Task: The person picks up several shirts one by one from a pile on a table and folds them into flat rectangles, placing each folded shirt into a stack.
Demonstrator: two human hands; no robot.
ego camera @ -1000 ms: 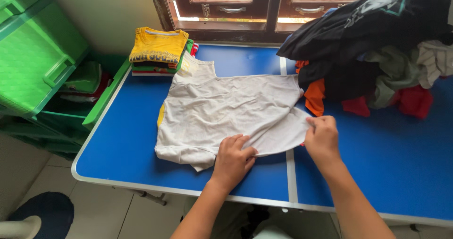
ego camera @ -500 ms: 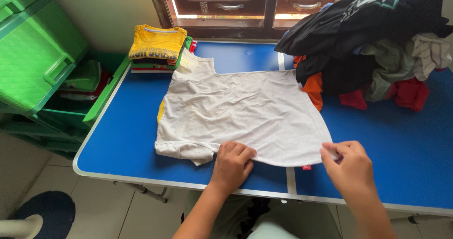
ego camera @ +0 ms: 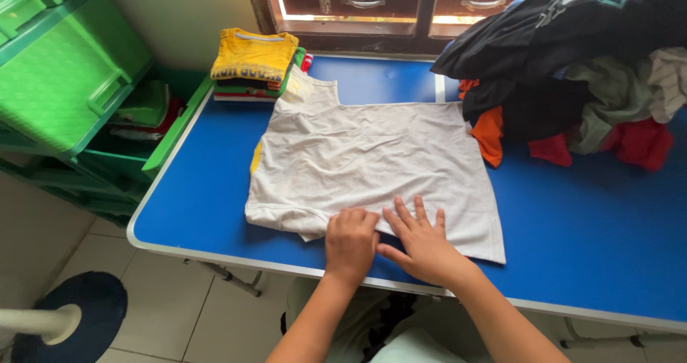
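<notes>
A blue folding table point(ego camera: 587, 234) stands under a wooden window. On it lies a thin white cotton shirt point(ego camera: 372, 155), soft and light, best pinched at its hem. The left hand point(ego camera: 351, 243) rests curled on it, the right hand point(ego camera: 424, 241) pressed flat, neither grasping.

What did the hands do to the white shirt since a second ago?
The right hand pulled the near right edge of the white shirt outward, let go, and now lies flat on the near hem beside the left hand. The shirt went from bunched to spread flat. The left hand stayed on the hem. The folded stack and the clothes pile stayed put.
</notes>
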